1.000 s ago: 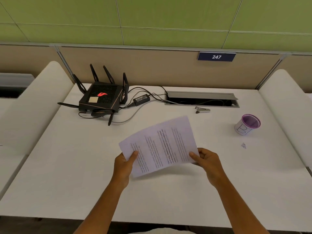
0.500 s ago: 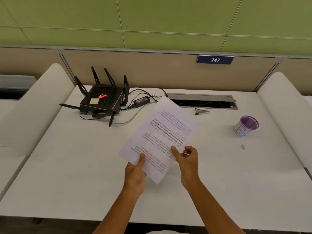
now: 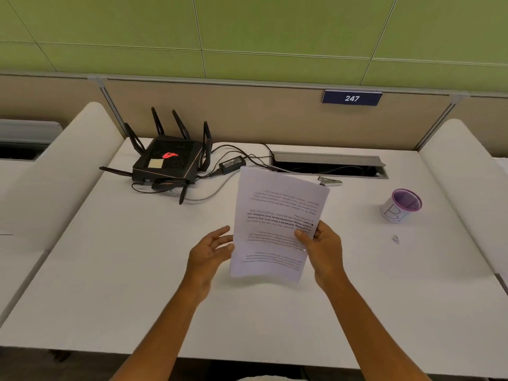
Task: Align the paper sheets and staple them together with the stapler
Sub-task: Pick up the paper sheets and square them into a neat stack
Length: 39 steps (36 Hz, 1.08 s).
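Paper sheets (image 3: 277, 224) held mid-frame, long axis running up-frame, pinched by right hand (image 3: 324, 248); left hand (image 3: 210, 250) spread at left edge. Stapler (image 3: 330, 181) lies just beyond, nearer right hand.

Paper sheets (image 3: 277, 224): white, printed with black text, the lines reading upside down from the wearer's side. They are held as one stack above the white desk, long axis running away from the wearer, far end tilted slightly right. Edges appear roughly flush; the number of sheets cannot be determined. The near edge curls a little. The stack is pinched at its right edge, and its left edge is just beside an open palm.

Stapler (image 3: 330, 181): small, metallic grey, lying flat on the desk beyond the far right corner of the sheets, untouched, partly hidden behind that corner.
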Tool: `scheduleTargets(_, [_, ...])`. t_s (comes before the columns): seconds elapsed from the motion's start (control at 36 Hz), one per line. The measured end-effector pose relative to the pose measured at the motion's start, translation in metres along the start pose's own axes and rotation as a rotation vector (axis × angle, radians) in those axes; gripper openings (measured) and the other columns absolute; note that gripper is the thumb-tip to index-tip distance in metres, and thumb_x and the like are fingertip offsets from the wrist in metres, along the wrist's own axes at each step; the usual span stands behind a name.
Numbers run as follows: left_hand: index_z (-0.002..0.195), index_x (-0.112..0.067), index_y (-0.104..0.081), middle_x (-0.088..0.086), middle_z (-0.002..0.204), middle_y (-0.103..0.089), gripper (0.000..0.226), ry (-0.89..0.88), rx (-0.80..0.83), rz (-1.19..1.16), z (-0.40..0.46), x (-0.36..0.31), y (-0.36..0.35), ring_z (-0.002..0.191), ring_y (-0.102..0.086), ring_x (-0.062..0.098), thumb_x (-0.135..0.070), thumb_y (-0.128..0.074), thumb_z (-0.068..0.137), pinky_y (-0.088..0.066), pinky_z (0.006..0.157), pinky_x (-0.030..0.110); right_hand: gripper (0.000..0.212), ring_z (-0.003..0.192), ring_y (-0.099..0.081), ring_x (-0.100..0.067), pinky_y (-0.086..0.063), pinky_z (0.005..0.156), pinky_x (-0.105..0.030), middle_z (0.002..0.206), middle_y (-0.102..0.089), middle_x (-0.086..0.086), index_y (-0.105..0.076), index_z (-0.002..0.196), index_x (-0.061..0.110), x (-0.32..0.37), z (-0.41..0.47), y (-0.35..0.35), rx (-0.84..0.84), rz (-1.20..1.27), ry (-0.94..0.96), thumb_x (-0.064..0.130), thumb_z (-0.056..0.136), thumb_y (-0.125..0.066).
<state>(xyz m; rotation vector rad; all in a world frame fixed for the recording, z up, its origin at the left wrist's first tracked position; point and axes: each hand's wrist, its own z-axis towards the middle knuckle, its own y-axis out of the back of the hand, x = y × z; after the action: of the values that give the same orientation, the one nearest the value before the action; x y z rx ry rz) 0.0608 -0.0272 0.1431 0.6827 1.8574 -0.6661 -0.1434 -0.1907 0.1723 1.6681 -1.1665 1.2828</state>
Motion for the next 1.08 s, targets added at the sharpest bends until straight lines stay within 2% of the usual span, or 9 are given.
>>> scheduleTargets(0.11, [0.129, -0.023, -0.068, -0.008, 0.116, -0.081, 0.041, -0.084, 0.049, 0.12, 0.009, -0.025, -0.02, 0.11, -0.077, 0.015, -0.011, -0.08, 0.093, -0.063, 0.097, 0.036, 0.032, 0.095, -0.076, -0.011, -0.062, 0.08, -0.029, 0.103, -0.079, 0.014, -0.073, 0.109, 0.036, 0.002, -0.002, -0.003, 0.008, -0.039, 0.095, 0.007, 0.095, -0.071])
scheduleTargets(0.28, [0.126, -0.02, -0.073, -0.007, 0.112, -0.081, 0.037, -0.198, -0.022, 0.124, 0.01, -0.035, -0.044, 0.105, -0.076, 0.012, -0.019, -0.083, 0.091, -0.063, 0.088, 0.025, 0.027, 0.1, -0.073, -0.012, -0.06, 0.086, -0.033, 0.103, -0.077, 0.011, -0.073, 0.114, 0.026, -0.011, -0.006, -0.004, -0.036, -0.03, 0.14, 0.006, 0.096, -0.07])
scheduleTargets(0.44, [0.113, -0.032, -0.072, -0.014, 0.106, -0.078, 0.024, -0.14, -0.022, 0.169, 0.003, -0.011, -0.048, 0.103, -0.075, 0.008, -0.017, -0.078, 0.095, -0.061, 0.08, 0.014, 0.024, 0.102, -0.071, -0.012, -0.061, 0.087, -0.03, 0.106, -0.076, 0.01, -0.07, 0.117, 0.022, -0.04, -0.006, -0.001, -0.037, -0.141, 0.062, 0.009, 0.098, -0.069])
scheduleTargets(0.53, [0.115, -0.032, -0.071, -0.014, 0.107, -0.077, 0.024, -0.122, -0.018, 0.182, 0.0, -0.008, -0.049, 0.105, -0.073, 0.008, -0.018, -0.076, 0.096, -0.058, 0.074, 0.009, 0.022, 0.103, -0.071, -0.014, -0.061, 0.089, -0.033, 0.107, -0.076, 0.008, -0.07, 0.118, 0.02, -0.046, -0.005, 0.002, -0.032, -0.181, 0.035, 0.011, 0.097, -0.07])
scheduleTargets(0.67, [0.116, -0.031, -0.072, -0.016, 0.106, -0.078, 0.023, -0.154, -0.009, 0.169, -0.001, -0.013, -0.052, 0.097, -0.075, 0.0, -0.019, -0.076, 0.097, -0.058, 0.076, 0.012, 0.019, 0.098, -0.07, -0.007, -0.058, 0.082, -0.024, 0.104, -0.076, 0.01, -0.07, 0.114, 0.021, -0.042, -0.004, 0.003, -0.047, -0.195, 0.047, 0.013, 0.097, -0.07])
scheduleTargets(0.75, [0.114, -0.036, -0.07, -0.016, 0.107, -0.078, 0.025, -0.14, 0.006, 0.185, -0.001, -0.009, -0.053, 0.1, -0.074, 0.004, -0.02, -0.076, 0.096, -0.059, 0.077, 0.013, 0.02, 0.1, -0.07, -0.009, -0.059, 0.081, -0.023, 0.106, -0.076, 0.01, -0.07, 0.116, 0.021, -0.047, -0.002, 0.002, -0.026, -0.209, 0.033, 0.014, 0.097, -0.07])
scheduleTargets(0.89, [0.108, -0.039, -0.071, -0.018, 0.104, -0.077, 0.022, -0.11, 0.001, 0.21, 0.001, -0.003, -0.052, 0.1, -0.073, 0.004, -0.021, -0.076, 0.097, -0.058, 0.075, 0.011, 0.024, 0.102, -0.07, -0.012, -0.061, 0.089, -0.033, 0.109, -0.075, 0.009, -0.07, 0.119, 0.021, -0.054, 0.0, 0.003, -0.005, -0.229, -0.012, 0.014, 0.097, -0.07])
scheduleTargets(1.0, [0.106, -0.037, -0.075, -0.013, 0.105, -0.081, 0.016, -0.083, 0.018, 0.202, 0.005, -0.004, -0.049, 0.102, -0.076, 0.013, -0.024, -0.075, 0.097, -0.062, 0.082, 0.021, 0.025, 0.102, -0.071, -0.01, -0.061, 0.084, -0.028, 0.11, -0.076, 0.012, -0.071, 0.121, 0.024, -0.049, 0.003, 0.007, 0.039, -0.249, 0.029, 0.018, 0.097, -0.072])
scheduleTargets(1.08, [0.105, -0.031, -0.079, -0.006, 0.102, -0.083, 0.009, -0.052, -0.008, 0.187, 0.009, -0.003, -0.043, 0.102, -0.078, 0.021, -0.029, -0.075, 0.097, -0.065, 0.089, 0.033, 0.024, 0.099, -0.075, -0.013, -0.063, 0.085, -0.032, 0.107, -0.079, 0.009, -0.073, 0.118, 0.023, -0.045, 0.005, 0.013, 0.089, -0.201, -0.011, 0.018, 0.095, -0.075])
